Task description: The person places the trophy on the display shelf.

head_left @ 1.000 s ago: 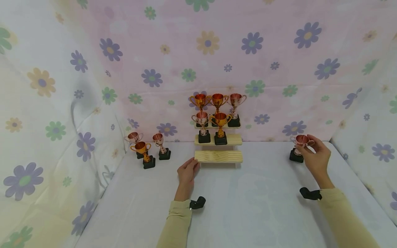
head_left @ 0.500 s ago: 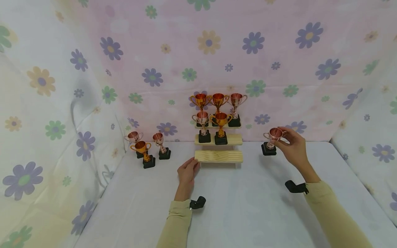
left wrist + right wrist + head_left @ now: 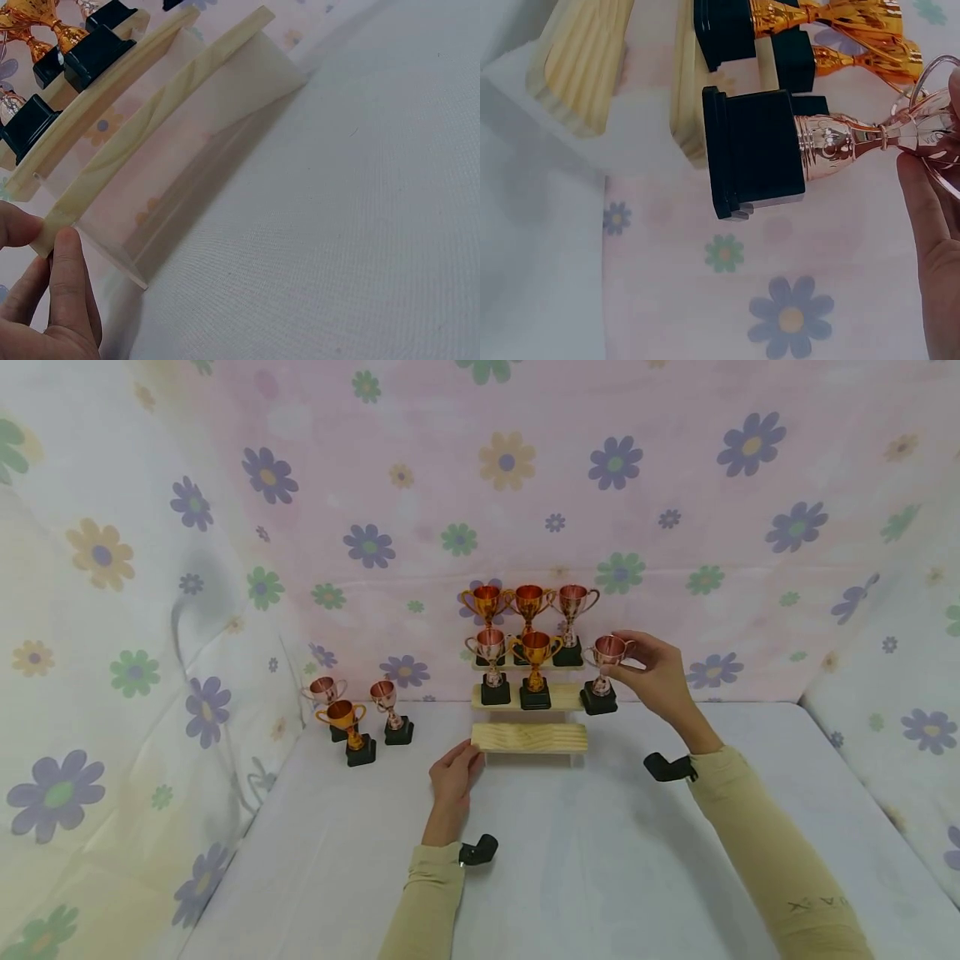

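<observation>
A small rose-gold trophy (image 3: pixel 601 683) with a black base is pinched by its cup in my right hand (image 3: pixel 656 677). It hangs at the right end of the middle step, its base overlapping the step's end in the head view. My left hand (image 3: pixel 453 781) pinches the left end of the lowest board (image 3: pixel 127 139) of a three-step wooden stand (image 3: pixel 528 738). On the middle step are a rose-gold trophy (image 3: pixel 491 652) and a gold trophy (image 3: pixel 536 652). Two gold trophies and a rose-gold trophy (image 3: pixel 573 606) line the top step.
On the table's left side stand two rose-gold trophies (image 3: pixel 390 710) and a gold trophy (image 3: pixel 345 720). Flowered cloth (image 3: pixel 420 493) hangs behind and at both sides. White cloth (image 3: pixel 570 860) covers the table. Clear side panels (image 3: pixel 112 255) support the stand.
My right hand has carried the rose-gold trophy leftward and up from the table's right side to the stand's middle step. The left hand stays on the lowest board.
</observation>
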{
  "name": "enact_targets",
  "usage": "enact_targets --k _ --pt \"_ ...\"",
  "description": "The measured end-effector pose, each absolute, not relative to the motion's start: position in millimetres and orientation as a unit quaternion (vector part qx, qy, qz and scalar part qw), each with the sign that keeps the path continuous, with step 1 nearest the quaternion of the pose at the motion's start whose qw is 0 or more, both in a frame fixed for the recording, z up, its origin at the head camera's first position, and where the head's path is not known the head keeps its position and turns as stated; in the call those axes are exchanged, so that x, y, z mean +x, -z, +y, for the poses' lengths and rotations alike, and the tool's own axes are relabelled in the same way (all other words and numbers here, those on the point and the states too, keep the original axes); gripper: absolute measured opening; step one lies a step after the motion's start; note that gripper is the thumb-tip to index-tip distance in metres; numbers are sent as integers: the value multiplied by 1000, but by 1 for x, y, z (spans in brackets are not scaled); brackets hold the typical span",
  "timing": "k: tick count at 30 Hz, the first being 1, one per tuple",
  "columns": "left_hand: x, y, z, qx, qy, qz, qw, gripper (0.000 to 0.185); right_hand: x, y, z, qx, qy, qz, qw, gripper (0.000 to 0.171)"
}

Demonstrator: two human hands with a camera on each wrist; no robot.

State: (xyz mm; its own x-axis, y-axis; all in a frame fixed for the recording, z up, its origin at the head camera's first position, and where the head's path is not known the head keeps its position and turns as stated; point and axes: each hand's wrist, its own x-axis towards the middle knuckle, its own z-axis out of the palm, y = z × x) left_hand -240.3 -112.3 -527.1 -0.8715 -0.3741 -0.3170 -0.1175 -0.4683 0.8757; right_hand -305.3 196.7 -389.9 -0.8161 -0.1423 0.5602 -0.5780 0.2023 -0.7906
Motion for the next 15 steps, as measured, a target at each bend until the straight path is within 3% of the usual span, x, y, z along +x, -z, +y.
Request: enact_targets --k 15 --pt "-239 526 -112 238 823 -509 77 33 -310 383 159 227 -594 -752 172 50"
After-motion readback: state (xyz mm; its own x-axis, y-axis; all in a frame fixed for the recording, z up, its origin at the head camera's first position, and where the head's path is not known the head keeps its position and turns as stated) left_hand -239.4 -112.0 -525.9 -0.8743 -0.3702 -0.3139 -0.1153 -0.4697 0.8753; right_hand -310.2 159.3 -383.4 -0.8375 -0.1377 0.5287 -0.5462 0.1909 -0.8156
